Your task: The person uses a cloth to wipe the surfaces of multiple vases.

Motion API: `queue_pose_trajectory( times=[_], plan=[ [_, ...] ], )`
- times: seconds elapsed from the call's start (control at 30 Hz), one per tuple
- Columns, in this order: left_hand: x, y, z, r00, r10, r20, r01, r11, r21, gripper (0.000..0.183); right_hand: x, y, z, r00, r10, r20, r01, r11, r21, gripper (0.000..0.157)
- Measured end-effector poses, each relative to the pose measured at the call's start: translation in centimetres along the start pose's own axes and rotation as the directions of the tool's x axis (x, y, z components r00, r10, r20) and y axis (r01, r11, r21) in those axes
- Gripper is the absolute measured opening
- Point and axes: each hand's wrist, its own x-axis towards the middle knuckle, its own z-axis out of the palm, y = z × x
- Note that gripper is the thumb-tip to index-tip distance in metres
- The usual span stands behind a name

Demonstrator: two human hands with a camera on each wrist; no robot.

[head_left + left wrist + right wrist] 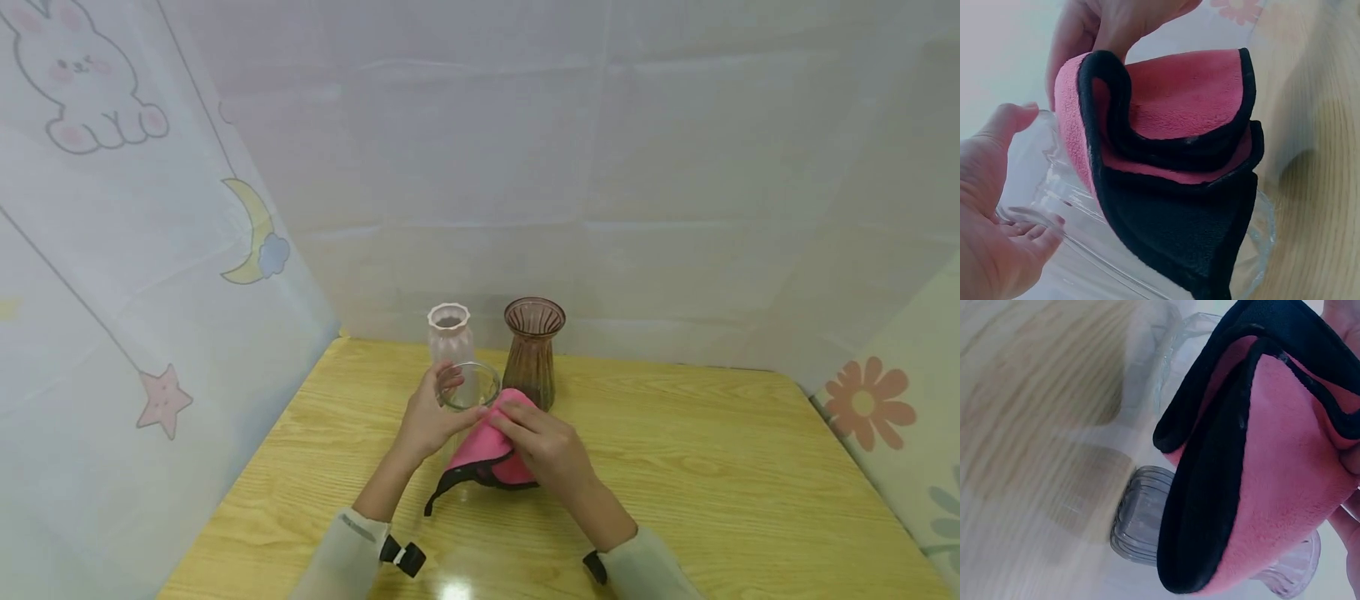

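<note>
A clear glass vase point(476, 385) stands before me; its lower part is mostly hidden behind the cloth and hands in the head view. My left hand point(429, 421) grips it near the rim, thumb on one side and fingers on the other, as the left wrist view also shows. In my right hand point(553, 450) is a pink cloth point(480, 443) with black edging, pinched and folded over. The cloth point(1179, 94) hangs down against the right side of the glass and shows a black underside. Part of its fold hides the rim.
Behind the hands stand a whitish vase point(451, 337) with a scalloped rim and a brownish-purple ribbed glass vase point(529, 367). All are on a wood-grain table point(690, 467). A pale printed curtain point(480, 167) closes off the back and sides.
</note>
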Motion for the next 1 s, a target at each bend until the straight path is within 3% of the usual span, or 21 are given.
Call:
queue_pose_trajectory(
  times=[0.17,0.3,0.43,0.63,0.8,1.0],
  plan=[
    [0.1,-0.4,0.0,0.999,0.016,0.029,-0.014,0.997,-0.069,0.098,-0.3,0.1,0.7,1.000,0.015,0.023,-0.015,1.000,0.011,0.032],
    [0.3,-0.7,-0.2,0.999,0.029,0.046,-0.024,0.994,-0.103,0.096,-0.6,0.0,1.1,0.998,0.021,0.053,-0.022,1.000,0.008,0.019],
    [0.7,-1.0,-0.5,0.996,0.052,0.075,-0.043,0.993,-0.113,0.094,-1.0,-0.2,1.2,0.992,0.050,0.118,-0.051,0.999,-0.001,0.030],
    [1.4,-1.3,-1.2,0.986,0.082,0.144,-0.061,0.988,-0.142,0.091,-1.5,-0.5,1.3,0.978,0.081,0.190,-0.086,0.996,0.020,0.027],
    [1.9,-1.8,-1.9,0.970,0.106,0.218,-0.065,0.981,-0.184,0.092,-1.8,-1.0,1.4,0.966,0.080,0.246,-0.086,0.996,0.013,0.026],
    [2.7,-2.2,-2.8,0.930,0.161,0.330,-0.082,0.967,-0.240,0.093,-1.9,-1.7,1.2,0.922,0.113,0.370,-0.132,0.991,0.028,0.023]
  ],
)
